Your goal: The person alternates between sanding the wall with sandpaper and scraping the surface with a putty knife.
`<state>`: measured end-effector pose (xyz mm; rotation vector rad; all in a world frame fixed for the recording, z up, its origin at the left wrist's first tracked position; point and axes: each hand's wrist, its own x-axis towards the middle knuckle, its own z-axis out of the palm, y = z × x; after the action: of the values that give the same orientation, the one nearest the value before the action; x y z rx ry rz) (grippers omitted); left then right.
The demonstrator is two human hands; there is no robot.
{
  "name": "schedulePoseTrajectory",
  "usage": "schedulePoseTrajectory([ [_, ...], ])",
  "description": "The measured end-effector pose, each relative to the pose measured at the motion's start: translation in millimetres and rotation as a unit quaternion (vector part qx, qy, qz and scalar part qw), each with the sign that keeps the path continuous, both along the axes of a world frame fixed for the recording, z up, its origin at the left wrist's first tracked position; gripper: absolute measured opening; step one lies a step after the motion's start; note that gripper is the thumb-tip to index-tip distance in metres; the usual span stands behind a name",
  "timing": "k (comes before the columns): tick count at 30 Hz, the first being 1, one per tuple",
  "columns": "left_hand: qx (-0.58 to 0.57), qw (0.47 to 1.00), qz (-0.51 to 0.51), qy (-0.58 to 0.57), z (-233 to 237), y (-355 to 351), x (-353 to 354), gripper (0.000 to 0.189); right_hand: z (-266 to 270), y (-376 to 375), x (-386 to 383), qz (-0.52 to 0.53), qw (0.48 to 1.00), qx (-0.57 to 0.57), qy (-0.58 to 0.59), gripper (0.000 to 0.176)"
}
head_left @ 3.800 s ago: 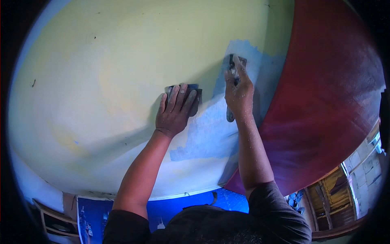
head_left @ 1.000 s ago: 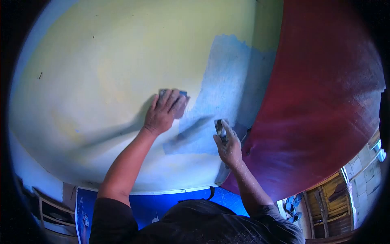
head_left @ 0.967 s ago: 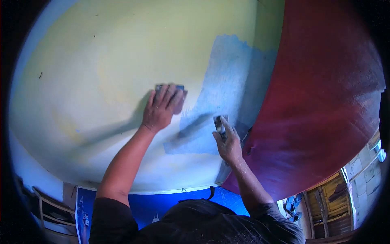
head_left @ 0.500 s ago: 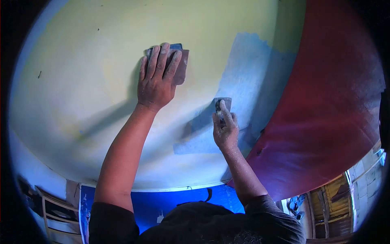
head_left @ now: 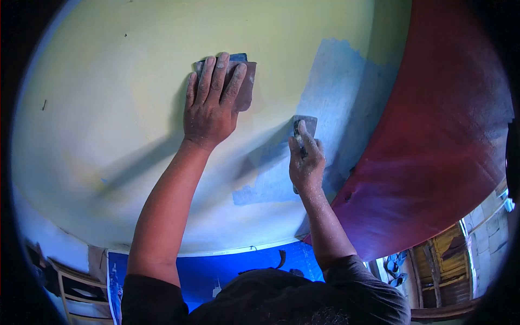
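Observation:
My left hand [head_left: 210, 111] lies over a brown sheet of sandpaper [head_left: 247, 89], fingers stretched along it, pressing it to the pale yellow wall [head_left: 146, 86]. A dark blue edge, perhaps a backing pad [head_left: 238, 57], shows past the fingertips. Lower and to the right, my right hand [head_left: 307, 168] is wrapped round a putty knife [head_left: 310, 124]. Its index finger runs up along the flat, dark blade, which is against or very near the wall; most of the handle is hidden. Pale dust coats both hands. Beside the knife lies a bluish-white patch [head_left: 336, 81] on the wall.
A dark red curved surface [head_left: 428, 151] borders the wall on the right. Below the wall hangs a bright blue sheet [head_left: 249, 262]. Wooden rails [head_left: 81, 295] stand at lower left. At lower right are dark shoes [head_left: 394, 268] and brownish boards [head_left: 441, 265].
My right hand has moved up and slightly right with the putty knife. My left hand and the sandpaper have shifted a little upward. The view has tilted slightly.

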<state>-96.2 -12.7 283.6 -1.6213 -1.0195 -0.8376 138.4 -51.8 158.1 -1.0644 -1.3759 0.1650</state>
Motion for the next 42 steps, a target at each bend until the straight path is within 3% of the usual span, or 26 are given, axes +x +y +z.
schedulePoseTrajectory([
  [9, -0.006, 1.0, -0.004, -0.003, 1.2, -2.0, 0.6, 0.07, -2.1, 1.4, -1.2, -0.009, 0.999, 0.041, -0.017, 0.05],
  [12, -0.01, 1.0, -0.001, 0.0, 1.4, -0.9, -0.3, 0.069, 7.3, -3.3, -2.7, 0.007, 1.0, -0.025, 0.016, 0.05],
  [17, -0.013, 0.999, -0.037, -0.008, 1.6, -1.0, -0.5, 0.068, -15.3, -0.7, -5.6, -0.012, 1.0, -0.009, -0.02, 0.049],
  [23, -0.004, 1.0, 0.006, -0.003, 0.4, 1.2, 0.5, 0.068, -3.2, 0.2, -3.7, -0.003, 1.0, -0.001, -0.017, 0.048],
  [37, -0.013, 1.0, -0.003, -0.006, 1.7, 0.4, 0.4, 0.067, -20.2, 5.2, -8.2, -0.004, 1.0, 0.017, -0.004, 0.049],
  [42, -0.011, 1.0, 0.009, -0.001, 0.6, 0.9, 0.2, 0.067, -3.7, -2.8, -7.8, 0.007, 1.0, -0.008, 0.013, 0.05],
])
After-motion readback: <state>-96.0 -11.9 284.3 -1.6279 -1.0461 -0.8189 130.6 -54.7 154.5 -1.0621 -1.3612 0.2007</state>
